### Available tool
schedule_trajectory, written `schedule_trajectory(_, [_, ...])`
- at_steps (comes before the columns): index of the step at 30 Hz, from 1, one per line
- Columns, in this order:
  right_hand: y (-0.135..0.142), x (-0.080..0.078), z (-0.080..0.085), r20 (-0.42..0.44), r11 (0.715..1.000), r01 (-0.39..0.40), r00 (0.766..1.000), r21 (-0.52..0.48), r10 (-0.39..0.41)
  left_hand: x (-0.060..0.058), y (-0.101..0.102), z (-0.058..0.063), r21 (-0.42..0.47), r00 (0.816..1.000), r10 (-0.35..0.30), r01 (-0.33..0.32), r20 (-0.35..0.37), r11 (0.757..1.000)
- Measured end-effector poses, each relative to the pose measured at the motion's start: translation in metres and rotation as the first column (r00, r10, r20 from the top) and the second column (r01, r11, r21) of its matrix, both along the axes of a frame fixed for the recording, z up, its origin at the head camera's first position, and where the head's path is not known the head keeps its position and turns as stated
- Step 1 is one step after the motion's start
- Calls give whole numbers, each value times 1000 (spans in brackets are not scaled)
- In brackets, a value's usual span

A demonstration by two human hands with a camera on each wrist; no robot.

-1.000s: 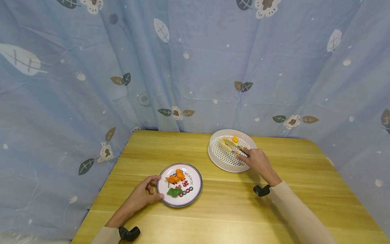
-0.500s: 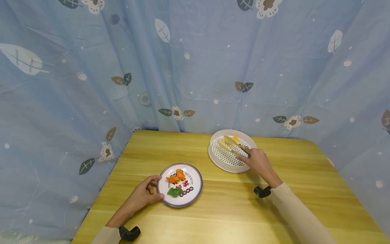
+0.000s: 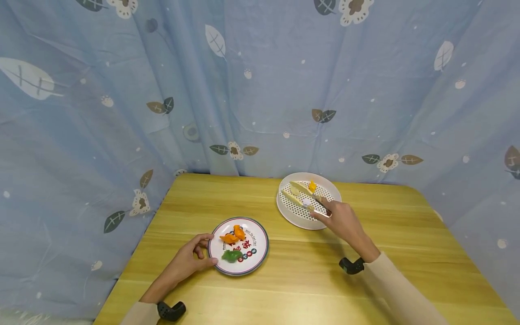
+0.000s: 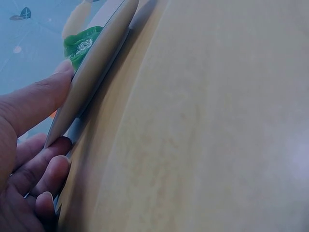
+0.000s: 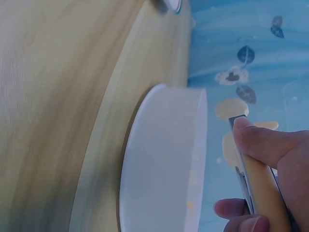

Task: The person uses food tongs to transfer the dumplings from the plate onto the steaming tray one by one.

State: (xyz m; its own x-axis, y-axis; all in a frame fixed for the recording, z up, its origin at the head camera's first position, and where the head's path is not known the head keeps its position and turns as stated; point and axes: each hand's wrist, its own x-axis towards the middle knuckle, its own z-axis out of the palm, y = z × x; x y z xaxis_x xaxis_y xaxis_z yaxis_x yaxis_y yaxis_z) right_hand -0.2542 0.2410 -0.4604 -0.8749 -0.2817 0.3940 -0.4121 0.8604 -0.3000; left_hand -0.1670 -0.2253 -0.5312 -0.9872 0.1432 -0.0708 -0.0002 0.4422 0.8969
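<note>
My left hand [image 3: 189, 258] grips the near left rim of a white plate [image 3: 260, 241] with a dark edge and red lettering. In the left wrist view, the thumb lies over the rim and the fingers curl beneath. Two orange dumpling-shaped pieces [image 3: 239, 232] and a green one [image 3: 232, 256] lie on the plate. My right hand [image 3: 341, 220] holds tongs [image 3: 298, 200] with broad cream tips, spread apart over a round white perforated steamer tray [image 3: 290, 217]. A small yellow-orange piece [image 3: 312, 186] lies at the tray's back, beside the far tong tip.
Both the plate and the tray rest on a wood-grain table [image 3: 308, 280]. A blue patterned curtain [image 3: 264, 90] hangs along the table's back and sides, close behind the tray. A black wrist device [image 3: 171, 311] is strapped at the left cuff, another [image 3: 351, 266] at the right.
The tong tips have spread apart and shifted slightly left over the tray. The left hand, the plate and its pieces stay as they were.
</note>
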Motion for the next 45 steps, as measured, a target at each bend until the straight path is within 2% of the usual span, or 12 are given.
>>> schedule_trajectory(7, [-12,17,6,-16,998,-57,998,-14,57,0,0,1,2,1000,3,-3,6,1000])
schedule_trajectory(19, [-32,42,6,-8,987,-153,988,-41,153,1,1,2,-7,1000,14,-14,8,1000])
schedule_trajectory(26, [-39,52,0,-13,975,-211,978,-74,210,1,1,2,-3,1000,7,-7,5,1000])
schedule_trajectory(38, [-52,71,-15,44,949,-305,950,-79,309,0,2,2,-10,1000,16,-16,5,1000])
schedule_trajectory(45, [-58,81,-17,70,936,-335,937,-104,343,0,1,2,-6,1000,8,-7,5,1000])
